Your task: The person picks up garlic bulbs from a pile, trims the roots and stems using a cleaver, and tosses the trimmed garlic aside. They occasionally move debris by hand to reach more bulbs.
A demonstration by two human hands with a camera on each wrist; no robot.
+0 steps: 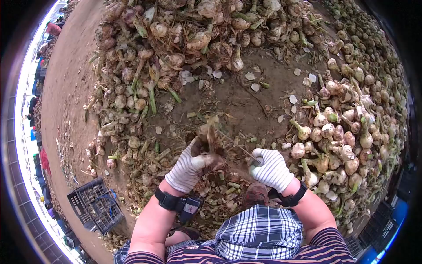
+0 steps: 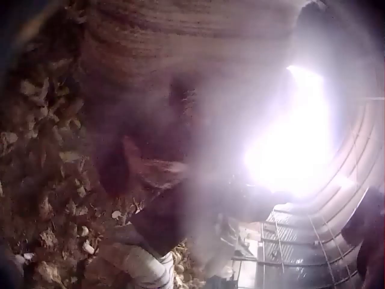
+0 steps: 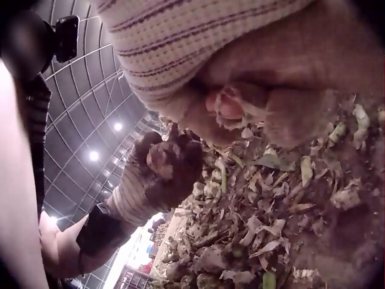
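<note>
From the left hand (image 1: 190, 166), gripped garlic (image 1: 211, 138) juts forward, blurred.

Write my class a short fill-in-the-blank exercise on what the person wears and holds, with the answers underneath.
1. The left hand wears a striped ____.
2. The thin tool is gripped in the person's ____ hand.
3. The cloth over the lap has a ____ pattern.

Missing words: glove; right; plaid.

Left hand (image 1: 190, 167) curled; right hand (image 1: 271, 168) curled; both forearms (image 1: 153, 220) angled inward.
</note>
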